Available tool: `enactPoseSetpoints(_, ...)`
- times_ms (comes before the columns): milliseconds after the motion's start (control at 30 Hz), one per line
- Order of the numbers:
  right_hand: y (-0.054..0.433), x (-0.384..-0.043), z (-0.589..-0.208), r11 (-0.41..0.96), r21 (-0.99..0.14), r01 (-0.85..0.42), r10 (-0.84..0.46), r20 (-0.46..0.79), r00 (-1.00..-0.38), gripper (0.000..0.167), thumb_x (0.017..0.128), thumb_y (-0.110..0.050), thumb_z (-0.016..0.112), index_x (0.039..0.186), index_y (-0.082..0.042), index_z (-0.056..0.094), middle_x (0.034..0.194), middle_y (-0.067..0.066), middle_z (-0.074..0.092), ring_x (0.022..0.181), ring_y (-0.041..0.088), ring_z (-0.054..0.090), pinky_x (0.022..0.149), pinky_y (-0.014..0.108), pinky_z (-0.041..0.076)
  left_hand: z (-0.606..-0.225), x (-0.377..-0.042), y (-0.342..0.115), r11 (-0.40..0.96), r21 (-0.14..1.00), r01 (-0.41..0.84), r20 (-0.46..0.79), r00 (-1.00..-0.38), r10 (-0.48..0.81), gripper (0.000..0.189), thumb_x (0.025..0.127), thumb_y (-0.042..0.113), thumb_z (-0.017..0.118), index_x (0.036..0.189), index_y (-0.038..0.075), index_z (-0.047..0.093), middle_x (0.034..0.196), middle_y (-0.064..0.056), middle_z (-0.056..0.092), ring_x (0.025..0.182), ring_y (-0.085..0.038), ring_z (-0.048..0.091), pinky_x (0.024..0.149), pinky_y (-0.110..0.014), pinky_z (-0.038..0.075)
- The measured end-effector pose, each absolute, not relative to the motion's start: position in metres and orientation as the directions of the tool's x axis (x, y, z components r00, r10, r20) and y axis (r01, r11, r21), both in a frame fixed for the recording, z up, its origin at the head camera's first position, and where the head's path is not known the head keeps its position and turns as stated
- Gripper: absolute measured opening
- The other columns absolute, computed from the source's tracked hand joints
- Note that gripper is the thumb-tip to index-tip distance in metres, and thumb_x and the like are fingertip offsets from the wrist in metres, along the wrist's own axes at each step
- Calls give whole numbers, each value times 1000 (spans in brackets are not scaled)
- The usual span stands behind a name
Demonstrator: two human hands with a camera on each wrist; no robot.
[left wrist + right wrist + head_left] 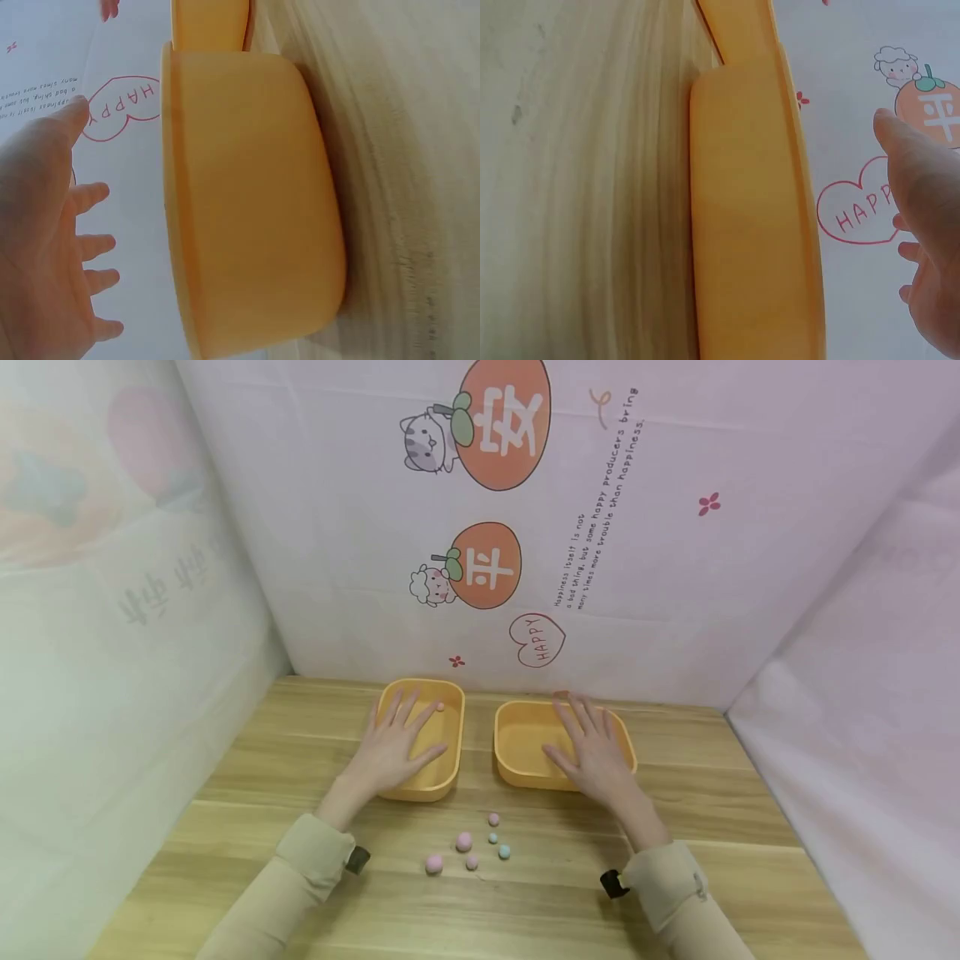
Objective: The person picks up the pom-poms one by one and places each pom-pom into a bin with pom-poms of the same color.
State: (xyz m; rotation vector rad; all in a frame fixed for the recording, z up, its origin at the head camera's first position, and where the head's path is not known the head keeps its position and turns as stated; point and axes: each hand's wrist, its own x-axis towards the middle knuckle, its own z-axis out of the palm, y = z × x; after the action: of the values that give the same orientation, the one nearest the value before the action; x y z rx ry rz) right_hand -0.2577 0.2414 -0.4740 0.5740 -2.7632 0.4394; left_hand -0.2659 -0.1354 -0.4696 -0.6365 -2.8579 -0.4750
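Note:
My left hand (388,753) hovers over the left yellow box (459,735) with its fingers spread and nothing held. A small pink ball (440,707) shows right at its index fingertip, inside the box outline. Above the right yellow box (517,739), my right hand (596,762) is likewise spread, holding nothing. Both wrist views look at a box's outer side wall, with the left hand (45,247) and right hand (930,225) above the rim. In front of the boxes lie loose balls, several pink, such as this pink ball (464,842), and two pale blue, including this blue ball (504,852).
The boxes stand side by side with a gap on a wooden table (720,810), close to its back edge. A white printed cloth (360,568) rises behind them, and white cloth hangs at the left and right sides. Each sleeve cuff has a dark device (613,884) under it.

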Motion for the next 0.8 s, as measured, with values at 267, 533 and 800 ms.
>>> enactPoseSetpoints(267, 230, -247, -483, 847, -213, -488, -372, 419, -828, 82, 104, -42, 71, 169, -4, 39, 177, 27, 33, 165, 52, 30, 134, 75, 23, -479, -250, -144, 867, 261, 425, 245, -898, 367, 82, 107, 65, 57, 173, 21, 38, 182, -22, 25, 170, -50, 18, 136, -76, 7)
enactPoseSetpoints(533, 214, -230, -490, 777, -250, -578, -424, 471, -773, 85, 101, -33, 77, 166, 6, 39, 171, 31, 43, 161, 53, 38, 133, 70, 30, -490, -234, -153, 859, 344, 380, 202, -923, 327, 85, 107, 68, 55, 174, 20, 34, 185, -18, 16, 172, -48, 14, 136, -76, 5)
enactPoseSetpoints(800, 194, -206, -495, 733, -324, -599, -445, 437, -781, 84, 102, -31, 79, 168, 1, 38, 169, 27, 47, 157, 48, 47, 129, 63, 41, -500, -221, -165, 866, 374, 331, 176, -942, 284, 88, 107, 69, 53, 176, 20, 29, 185, -21, 16, 172, -48, 10, 135, -78, 6)
